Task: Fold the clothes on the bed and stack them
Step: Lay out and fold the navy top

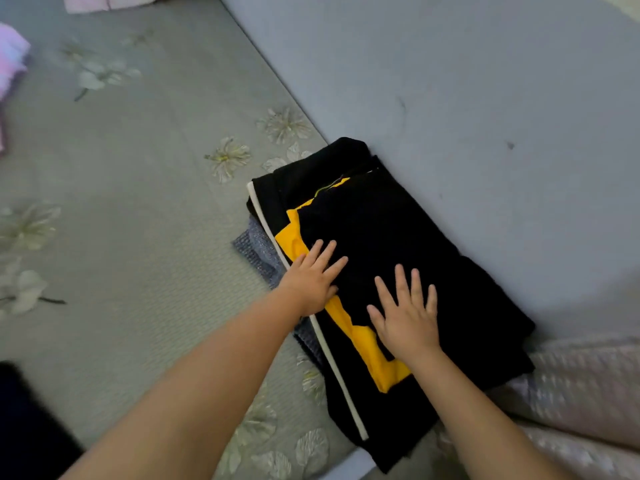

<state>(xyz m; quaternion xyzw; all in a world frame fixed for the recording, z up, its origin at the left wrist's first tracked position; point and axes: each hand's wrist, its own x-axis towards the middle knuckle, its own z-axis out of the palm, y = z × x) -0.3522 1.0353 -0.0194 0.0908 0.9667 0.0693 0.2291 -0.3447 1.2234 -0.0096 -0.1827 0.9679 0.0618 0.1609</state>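
We kneel over the bed [138,209], its grey floral cover running off to our left, with a plain grey wall [450,81] rising along its far edge. That wall sets the limit: the pile is pushed right up against it, so any further shifting has to go toward us or to the left, where the cover lies open for a good stretch.

The stack [398,244] sits in the corner made by the wall and a pale patterned quilt [588,382] bunched at the right. On top is a folded black garment [381,220], beneath it a yellow piece [367,344] showing along the near side, then a black one with a white stripe [341,375] marking the pile's left edge, and a grey knitted item [258,251] peeking out at the bottom. We judge the corner was chosen so the pile is braced on two sides.

Our left hand [311,275] lies flat, fingers straight, across the stripe and yellow edge; our right hand [408,313] is spread flat on the black top layer. Neither grasps anything. They seem to be pressing the fold down and squaring it.

Pink clothes [12,60] wait well apart at the far left, likely next.
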